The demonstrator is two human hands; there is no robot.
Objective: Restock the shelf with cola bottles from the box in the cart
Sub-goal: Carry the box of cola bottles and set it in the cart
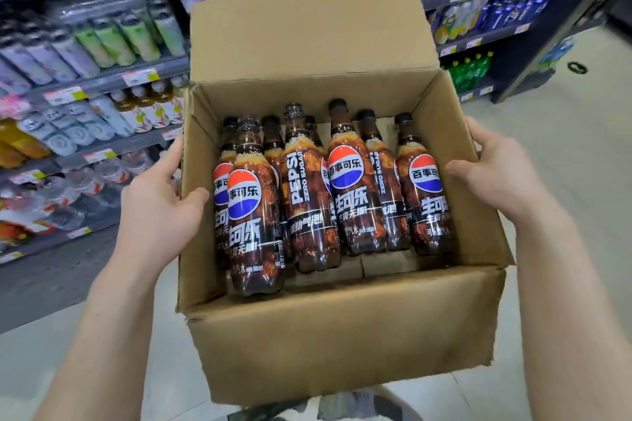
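Observation:
An open brown cardboard box (342,335) fills the middle of the view, its far flap standing up. Inside stand several dark Pepsi Zero Sugar cola bottles (352,195) with black caps, leaning toward me. My left hand (160,212) grips the box's left wall, thumb over the rim. My right hand (496,171) grips the right wall in the same way. The box is held up between both hands. No cart is visible.
Store shelves (113,79) packed with bottled drinks run along the left and behind the box. More shelving with green and blue bottles (478,17) stands at the back right. Pale tiled floor (574,147) lies to the right and below.

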